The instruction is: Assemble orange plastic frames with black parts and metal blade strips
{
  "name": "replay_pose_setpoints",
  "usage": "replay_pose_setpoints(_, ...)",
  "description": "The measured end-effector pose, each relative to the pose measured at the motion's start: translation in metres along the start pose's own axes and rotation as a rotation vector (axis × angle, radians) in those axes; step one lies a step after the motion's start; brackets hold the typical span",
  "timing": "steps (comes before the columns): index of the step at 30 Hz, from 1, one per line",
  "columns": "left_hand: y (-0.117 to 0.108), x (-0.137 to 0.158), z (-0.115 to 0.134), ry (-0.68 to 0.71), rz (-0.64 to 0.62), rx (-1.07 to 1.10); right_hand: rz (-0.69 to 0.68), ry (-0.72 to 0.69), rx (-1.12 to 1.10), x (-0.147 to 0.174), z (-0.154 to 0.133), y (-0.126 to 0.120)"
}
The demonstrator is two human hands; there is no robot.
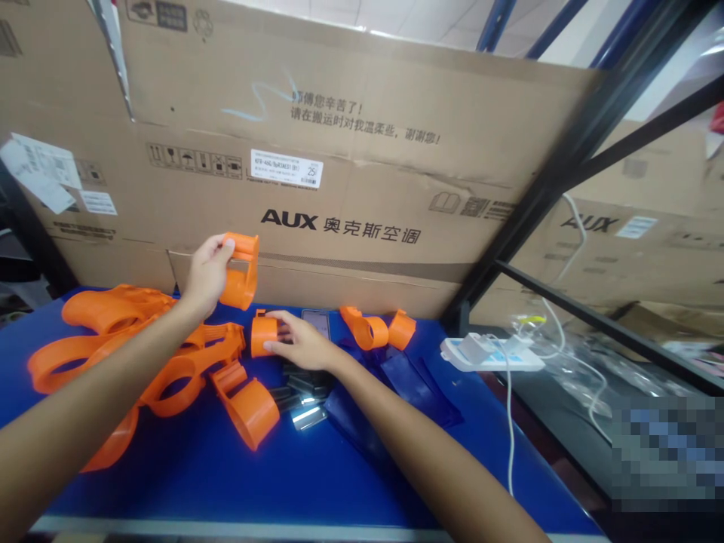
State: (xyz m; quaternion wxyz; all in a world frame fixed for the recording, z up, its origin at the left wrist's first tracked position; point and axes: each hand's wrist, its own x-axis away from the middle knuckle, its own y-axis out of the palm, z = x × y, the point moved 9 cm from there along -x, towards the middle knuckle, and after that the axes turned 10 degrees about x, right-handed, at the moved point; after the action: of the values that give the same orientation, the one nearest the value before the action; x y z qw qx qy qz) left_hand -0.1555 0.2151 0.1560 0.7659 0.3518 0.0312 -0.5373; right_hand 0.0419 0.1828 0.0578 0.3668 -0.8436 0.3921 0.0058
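Observation:
My left hand (209, 273) is raised above the table, its thumb and fingers closed on an orange plastic ring holder (242, 290) by its top bar. Lower and to the right, my right hand (302, 343) grips another orange plastic ring holder (263, 336) by its right side, close to the table. Several more orange ring holders (84, 358) lie heaped at the left, partly behind my left forearm. One orange ring holder (252, 411) rests just in front of my right hand. Shiny metal pieces (308, 415) lie under and beside that hand, among dark pieces.
Two orange ring pieces (403, 329) stand at the back right of the blue tabletop (226, 490). Dark blue flat sheets (415, 385) lie beside my right forearm. Behind are a phone (317, 323) and a large cardboard box (367, 188). A white power strip (492, 353) with cables sits at the right.

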Motion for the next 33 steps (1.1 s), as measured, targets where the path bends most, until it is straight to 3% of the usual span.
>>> replay_pose_setpoints(3, 0.023, 0.018, 0.001, -0.065, -0.012, 0.194, 0.030, 0.032, 0.005, -0.005, 0.003, -0.002)
replay_pose_setpoints(7, 0.047, 0.048, -0.017, -0.320, -0.042, 0.406, 0.131, 0.040, -0.032, 0.004, -0.004, -0.025)
replay_pose_setpoints(9, 0.056, 0.063, -0.026, -0.400, -0.069, 0.432, 0.182, 0.049, -0.157, 0.016, -0.007, -0.043)
replay_pose_setpoints(13, 0.073, 0.085, -0.047, -0.469, -0.067, 0.483, 0.152, 0.030, -0.468, 0.047, -0.020, -0.064)
replay_pose_setpoints(19, 0.094, 0.102, -0.066, -0.393, -0.068, 0.417, 0.266, 0.014, -0.357, 0.076, -0.036, -0.070)
replay_pose_setpoints(23, 0.089, 0.104, -0.065, -0.279, -0.009, 0.244, 0.326, 0.074, -0.393, 0.082, -0.028, -0.067)
replay_pose_setpoints(26, 0.088, 0.104, -0.062, -0.228, -0.051, 0.118, 0.377, 0.154, -0.456, 0.087, -0.020, -0.071)
replay_pose_setpoints(31, 0.094, 0.108, -0.054, -0.154, -0.184, 0.078, 0.164, 0.173, -0.885, 0.085, -0.030, -0.056)
replay_pose_setpoints(33, 0.105, 0.118, -0.059, -0.268, -0.338, 0.094, 0.072, 0.178, -1.015, 0.083, -0.036, -0.047)
